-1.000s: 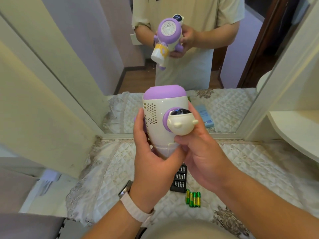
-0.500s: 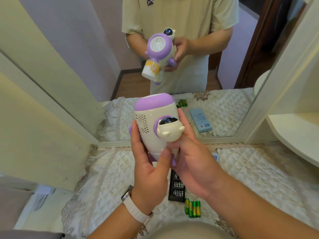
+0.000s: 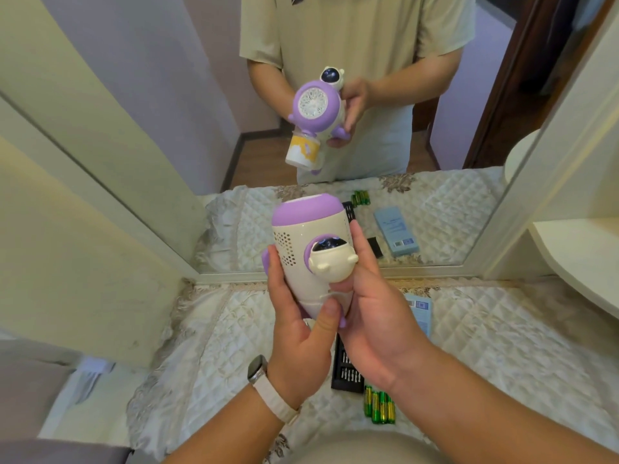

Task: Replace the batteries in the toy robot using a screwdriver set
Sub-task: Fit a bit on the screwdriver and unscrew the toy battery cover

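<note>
At the left, the left hand (image 3: 298, 333) was wrapped around the lower body of the toy robot (image 3: 310, 249), fingers curled behind it and the thumb pressed across the front near its base. The toy was held upright in the air above the quilted table cover (image 3: 502, 333), in front of the mirror (image 3: 435, 162). To its right, the right hand (image 3: 375, 326) clasped the toy's other side, fingers stretched up along the shell, palm against the base. Below the hands, the screwdriver set (image 3: 346, 373) lay open on the cover with no tool taken up, and the green batteries (image 3: 379, 407) sat just beside it, untouched. No opened battery hatch was visible from this side, so the work appeared barely begun: locating the cover, unscrewing it, swapping the cells and closing up all seemed left to do.
</note>
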Tool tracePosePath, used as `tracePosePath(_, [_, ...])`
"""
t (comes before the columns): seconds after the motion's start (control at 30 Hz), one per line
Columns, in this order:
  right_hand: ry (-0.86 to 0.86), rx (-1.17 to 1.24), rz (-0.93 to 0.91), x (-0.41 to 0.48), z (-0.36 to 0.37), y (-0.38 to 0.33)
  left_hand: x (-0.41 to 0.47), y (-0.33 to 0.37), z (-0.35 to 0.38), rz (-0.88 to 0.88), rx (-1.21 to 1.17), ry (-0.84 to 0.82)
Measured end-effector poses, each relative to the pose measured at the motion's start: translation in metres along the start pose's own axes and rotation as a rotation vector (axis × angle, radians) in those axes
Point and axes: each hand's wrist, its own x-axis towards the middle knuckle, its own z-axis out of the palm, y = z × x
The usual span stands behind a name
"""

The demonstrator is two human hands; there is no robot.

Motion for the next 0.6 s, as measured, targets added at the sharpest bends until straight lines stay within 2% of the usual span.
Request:
tracePosePath(0.3, [0.058, 0.035, 0.036, 0.005, 0.0, 0.0, -0.004, 0.007, 0.017, -0.143, -0.081, 0.098])
tracePosePath(0.43, [0.059, 0.009, 0.041, 0.011, 0.005, -0.002, 0.002, 0.005, 0.012, -0.131, -0.012, 0.242])
tracePosePath(0.6, [0.026, -0.022, 0.034, 0.019, 0.005, 0.0, 0.012, 0.007, 0.01, -0.131, -0.045, 0.272])
